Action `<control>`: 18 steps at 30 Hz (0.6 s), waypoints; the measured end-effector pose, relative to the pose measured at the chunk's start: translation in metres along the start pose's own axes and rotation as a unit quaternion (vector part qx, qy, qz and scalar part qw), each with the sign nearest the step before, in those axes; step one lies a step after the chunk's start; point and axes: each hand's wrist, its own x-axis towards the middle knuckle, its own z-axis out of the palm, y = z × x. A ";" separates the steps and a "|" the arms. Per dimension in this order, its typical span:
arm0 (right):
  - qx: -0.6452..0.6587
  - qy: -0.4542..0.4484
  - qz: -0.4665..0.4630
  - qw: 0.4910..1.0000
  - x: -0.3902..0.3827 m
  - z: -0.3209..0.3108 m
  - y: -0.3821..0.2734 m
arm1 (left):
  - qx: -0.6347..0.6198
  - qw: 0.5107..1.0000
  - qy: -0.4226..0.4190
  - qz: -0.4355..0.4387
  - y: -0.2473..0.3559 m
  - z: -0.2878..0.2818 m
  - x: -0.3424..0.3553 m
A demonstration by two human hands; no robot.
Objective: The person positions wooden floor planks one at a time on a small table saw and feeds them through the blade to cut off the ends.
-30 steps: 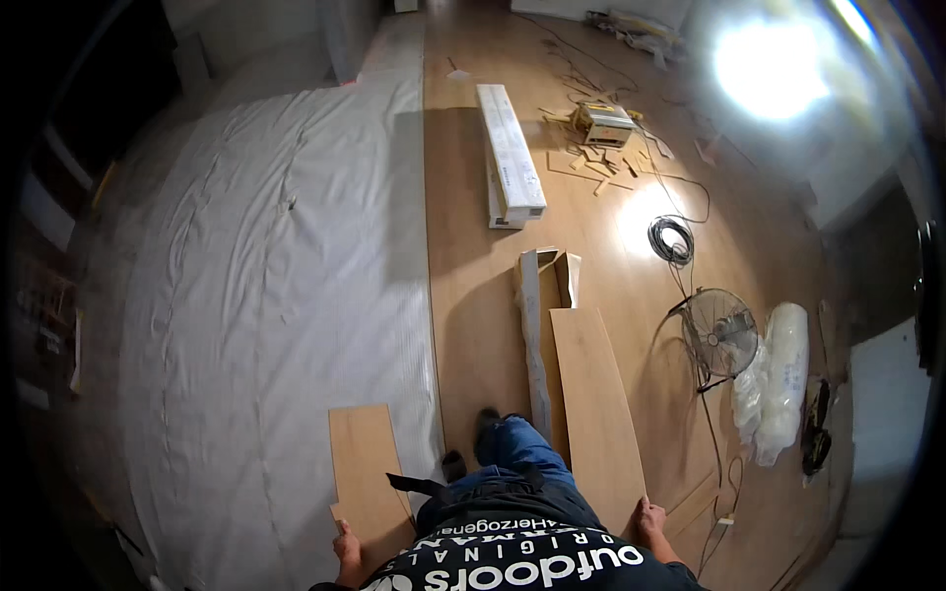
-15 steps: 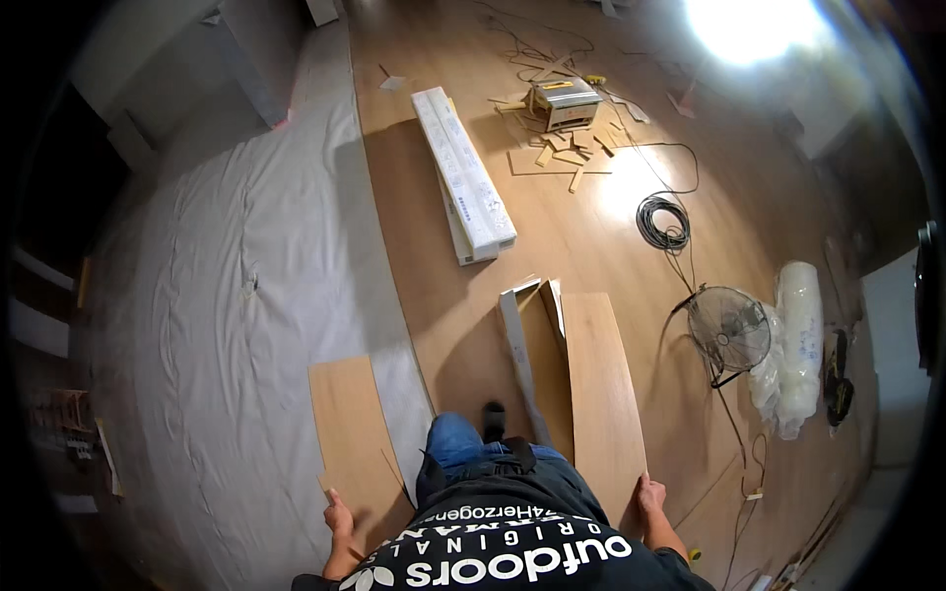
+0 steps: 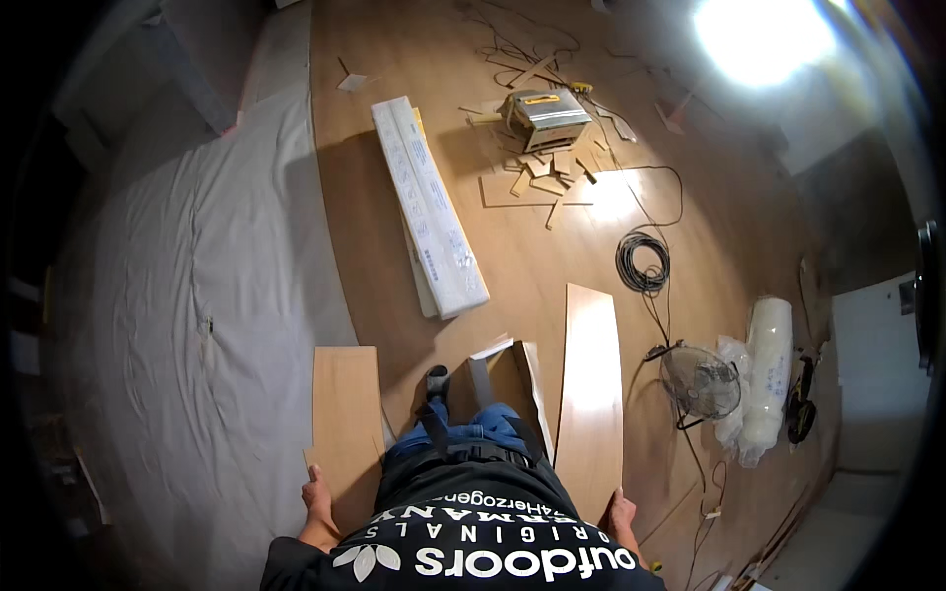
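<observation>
My left hand (image 3: 317, 504) grips the outer edge of a wood-look floor plank (image 3: 346, 399), a shorter piece, on my left. Along the edge of a longer wood-look floor plank (image 3: 589, 379), my right hand (image 3: 621, 516) is closed, on my right side. Both planks point away from me, one on each side of my body. An opened carton (image 3: 533, 384) lies on the floor between my legs and the longer plank. My dark shirt hides the near ends of the planks and part of the carton.
Ahead lies a white-wrapped long package (image 3: 431, 207). Beyond it stand a table saw (image 3: 552, 118) and scattered wood offcuts (image 3: 550, 169). To the right are a coiled cable (image 3: 642, 262), a floor fan (image 3: 700, 382) and a plastic-wrapped roll (image 3: 769, 379). Grey underlay (image 3: 197, 295) covers the left floor.
My view has shifted forward, so the package, saw and fan sit lower and further left. Both planks have come along in my hands. The longer plank now stands further from the opened carton.
</observation>
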 end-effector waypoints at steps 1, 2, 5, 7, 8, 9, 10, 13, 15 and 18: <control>0.010 -0.003 0.022 1.000 0.000 -0.001 -0.015 | -0.003 1.000 -0.016 -0.002 0.037 -0.009 0.008; 0.021 -0.006 0.043 0.999 0.000 -0.004 -0.029 | -0.006 0.999 -0.031 -0.005 0.076 -0.018 0.014; 0.019 -0.019 0.058 0.998 0.014 -0.020 -0.091 | 0.039 0.998 0.023 0.038 0.199 -0.040 0.016; 0.025 0.007 0.032 0.999 0.046 -0.019 -0.124 | 0.024 0.997 0.026 0.062 0.256 -0.037 0.033; 0.036 0.001 0.041 0.998 0.068 -0.022 -0.139 | 0.015 0.997 0.028 0.064 0.288 -0.036 0.037; 0.049 -0.007 0.053 0.997 0.083 -0.026 -0.159 | 0.008 0.997 0.033 0.068 0.314 -0.037 0.040; 0.062 -0.015 0.065 0.996 0.100 -0.025 -0.176 | -0.001 0.997 0.040 0.064 0.329 -0.034 0.042; 0.102 -0.020 0.040 0.994 0.196 -0.020 -0.194 | -0.039 0.996 0.036 0.073 0.410 -0.035 0.014; 0.062 -0.022 0.021 0.998 0.234 -0.047 -0.238 | -0.027 0.996 0.062 0.052 0.445 -0.037 -0.004; -0.037 -0.038 0.004 0.999 0.310 -0.079 -0.341 | -0.019 0.996 0.081 0.034 0.492 -0.008 0.006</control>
